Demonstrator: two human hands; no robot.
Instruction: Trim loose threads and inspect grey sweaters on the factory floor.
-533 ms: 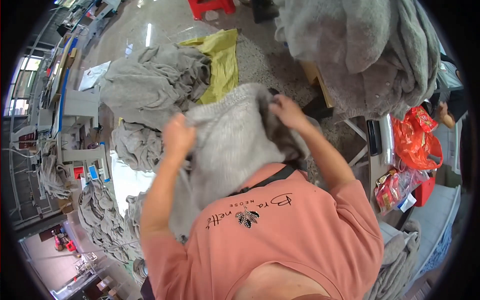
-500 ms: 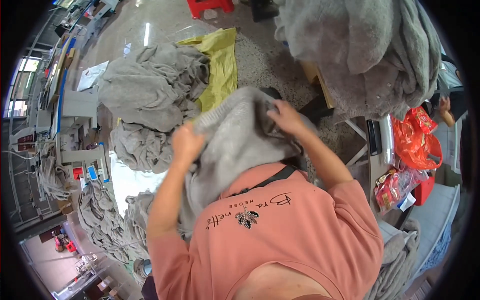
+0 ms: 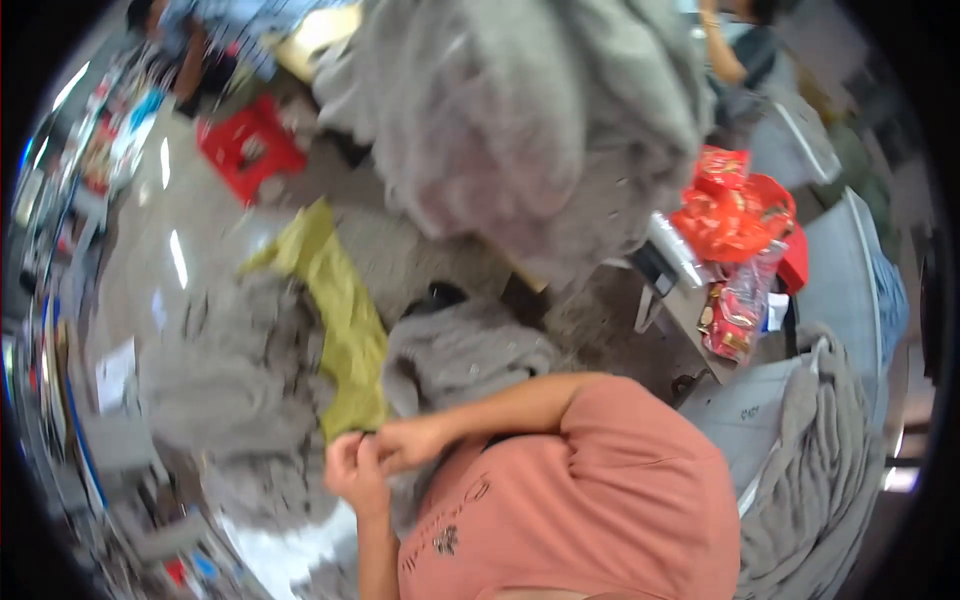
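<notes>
Two hands meet low and left of centre, close against the person's chest. Left hand (image 3: 352, 470) and right hand (image 3: 412, 443) touch each other, fingers curled in, both pinching an edge of the grey knit garment (image 3: 460, 365). Grip looks tight, though motion blur hides the exact finger placement. Garment bunches upward and to the right from the hands, draped over the right forearm, which crosses in front of the salmon-pink shirt (image 3: 590, 500). Bulk of the grey cloth sits just above the hands, not below them.

Just left of the garment lies a yellow-green cloth (image 3: 345, 320) on the floor, with a heap of grey fabric (image 3: 215, 370) further left. Large grey pile (image 3: 530, 130) fills the upper middle. Red stool (image 3: 250, 148) upper left. Red plastic bags (image 3: 735, 215) on a table edge to the right, well apart from the hands.
</notes>
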